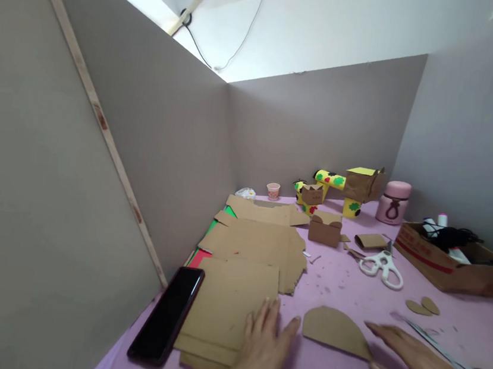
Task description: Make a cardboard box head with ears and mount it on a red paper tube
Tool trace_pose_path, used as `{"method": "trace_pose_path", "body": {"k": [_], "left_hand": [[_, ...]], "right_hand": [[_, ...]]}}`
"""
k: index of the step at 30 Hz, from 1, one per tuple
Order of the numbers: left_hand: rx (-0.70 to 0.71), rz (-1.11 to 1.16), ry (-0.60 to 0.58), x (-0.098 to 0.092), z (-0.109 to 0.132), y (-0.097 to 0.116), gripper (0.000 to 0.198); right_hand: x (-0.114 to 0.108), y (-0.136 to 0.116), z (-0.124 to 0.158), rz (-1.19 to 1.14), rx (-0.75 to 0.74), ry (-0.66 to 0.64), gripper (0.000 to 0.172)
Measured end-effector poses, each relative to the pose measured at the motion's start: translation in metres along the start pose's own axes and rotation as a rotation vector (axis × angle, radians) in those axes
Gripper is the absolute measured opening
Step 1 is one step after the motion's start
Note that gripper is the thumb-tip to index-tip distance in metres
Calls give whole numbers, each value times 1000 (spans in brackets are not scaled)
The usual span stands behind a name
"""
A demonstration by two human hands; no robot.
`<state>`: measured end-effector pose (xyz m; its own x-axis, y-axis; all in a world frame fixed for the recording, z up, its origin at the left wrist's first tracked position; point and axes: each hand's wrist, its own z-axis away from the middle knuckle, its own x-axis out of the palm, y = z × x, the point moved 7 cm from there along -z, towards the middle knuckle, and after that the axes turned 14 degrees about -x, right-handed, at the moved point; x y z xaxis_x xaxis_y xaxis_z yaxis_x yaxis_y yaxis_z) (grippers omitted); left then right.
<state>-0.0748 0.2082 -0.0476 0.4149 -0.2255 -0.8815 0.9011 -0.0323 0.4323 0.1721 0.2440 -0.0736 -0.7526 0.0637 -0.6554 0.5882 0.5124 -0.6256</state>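
My left hand (264, 348) is open, its fingers spread over the right edge of a stack of cardboard sheets (227, 302). To its right, a half-round cardboard piece (334, 332) lies flat on the pink tablecloth. The fingertips of my right hand (426, 368) come close to the right end of that piece; its fingers are apart and hold nothing. Whether they touch the piece I cannot tell. Black-handled scissors (454, 356) lie just behind and beside my right hand, partly hidden by it. Two small cardboard ovals (422, 306) rest farther back.
A phone (166, 315) lies left of the sheets. White-handled scissors (382, 268), a small cardboard box (325, 229) and a carton of supplies (447, 269) stand toward the right. Behind are yellow spotted figures (330, 180), a pink flask (394, 202) and a paper cup (273, 191). Grey partitions (317, 121) enclose the table.
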Motion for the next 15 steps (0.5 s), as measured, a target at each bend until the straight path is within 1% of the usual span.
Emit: {"method": "trace_pose_path", "body": {"k": [1,3,4,5,7,9,12,13,15], "left_hand": [[-31,-73,-6,3,4,-13,100],[-63,-216,-5,8,10,-39,98],[-53,-280,8,10,13,-50,92],[-54,-331,55,9,15,-61,85],[-33,-396,100,10,19,-75,81],[30,-411,152,9,22,-80,80],[196,-447,288,1,29,-73,74],[256,-469,348,-2,32,-69,70],[372,-489,482,-10,40,-61,65]], "right_hand": [[13,-3,-11,59,-45,-85,45],[33,-11,-28,176,-106,-176,48],[38,-16,-35,212,-132,-191,47],[42,-20,-39,233,-149,-198,43],[45,-26,-42,226,-146,-210,31],[42,-27,-40,179,-99,-220,19],[39,-22,-36,46,-22,-218,10],[39,-19,-34,-18,8,-212,9],[40,-11,-31,-162,77,-179,18]]}}
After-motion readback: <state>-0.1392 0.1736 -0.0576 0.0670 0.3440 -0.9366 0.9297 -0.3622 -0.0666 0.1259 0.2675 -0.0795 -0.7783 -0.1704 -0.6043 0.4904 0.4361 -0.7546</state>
